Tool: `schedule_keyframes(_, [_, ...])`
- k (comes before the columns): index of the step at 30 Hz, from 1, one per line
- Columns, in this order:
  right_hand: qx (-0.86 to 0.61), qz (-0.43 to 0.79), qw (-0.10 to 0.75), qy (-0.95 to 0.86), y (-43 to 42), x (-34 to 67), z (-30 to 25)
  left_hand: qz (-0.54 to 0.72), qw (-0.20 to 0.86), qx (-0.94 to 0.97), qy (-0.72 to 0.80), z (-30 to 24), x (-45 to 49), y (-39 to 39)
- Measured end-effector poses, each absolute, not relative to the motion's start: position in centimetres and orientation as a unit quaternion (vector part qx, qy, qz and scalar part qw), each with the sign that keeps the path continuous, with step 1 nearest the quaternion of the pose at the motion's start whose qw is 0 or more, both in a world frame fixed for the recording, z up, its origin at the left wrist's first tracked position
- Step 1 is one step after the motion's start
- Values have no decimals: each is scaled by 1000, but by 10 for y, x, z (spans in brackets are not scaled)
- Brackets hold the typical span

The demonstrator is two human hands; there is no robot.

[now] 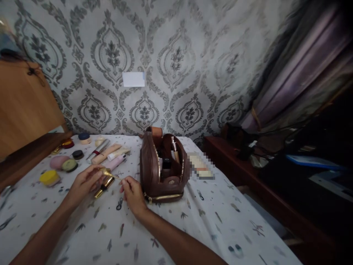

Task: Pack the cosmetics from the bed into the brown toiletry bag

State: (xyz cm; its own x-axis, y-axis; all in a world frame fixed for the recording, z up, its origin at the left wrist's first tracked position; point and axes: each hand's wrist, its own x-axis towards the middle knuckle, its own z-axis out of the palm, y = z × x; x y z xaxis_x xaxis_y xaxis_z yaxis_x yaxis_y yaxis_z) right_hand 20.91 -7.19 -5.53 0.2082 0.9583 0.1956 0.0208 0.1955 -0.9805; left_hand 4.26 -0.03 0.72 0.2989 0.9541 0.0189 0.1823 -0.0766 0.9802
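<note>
My left hand (86, 180) is closed, its fingertips pinching a slim gold-coloured item (107, 172) that has a wider end and a thin stick. The stick points right and meets the curled fingers of my right hand (134, 195), which look closed on its tip. Just under the left fingers, a black and gold cosmetic tube (103, 187) lies on the cloth. To the right of my right hand stands a brown makeup bag (150, 165), unzipped. Inside it are a black compact-like item (166, 162) and a tube with a silvery cap (173, 143).
Left of the bag lie several cosmetics: a silver tube (99, 151), a beige tube (106, 154), a pink tube (117, 162), a yellow-lidded jar (49, 178), a pink sponge-like piece (58, 162) and a blue-lidded jar (84, 138). A patterned cloth (176, 232) covers the surface. A dark red ledge (234, 187) borders its right side.
</note>
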Motion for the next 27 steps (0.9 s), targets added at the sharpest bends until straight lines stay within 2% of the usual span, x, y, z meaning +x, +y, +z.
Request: schedule_keyframes(27, [-491, 401, 599, -489, -70, 208, -54, 373, 561, 625, 394, 6, 37, 1])
